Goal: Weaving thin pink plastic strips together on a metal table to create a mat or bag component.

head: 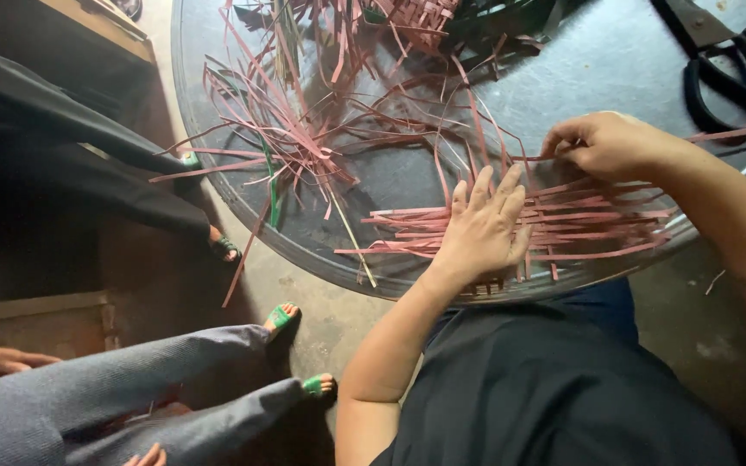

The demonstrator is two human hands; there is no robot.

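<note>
Woven mat of flat reddish-pink strips lies at the near edge of the round grey metal tabletop, only partly made: a band of strips is interlaced under the hands, while long loose ends stick out to both sides. By the look of it most of the weaving is left, since a big tangled heap of loose pink and green strips sits unworked farther back on the table. Black-handled scissors lie at the far right. Left hand is spread flat, fingers open, pressing the woven part down without grasping anything. Right hand is closed, pinching a single pink strip that runs off to the right
</note>
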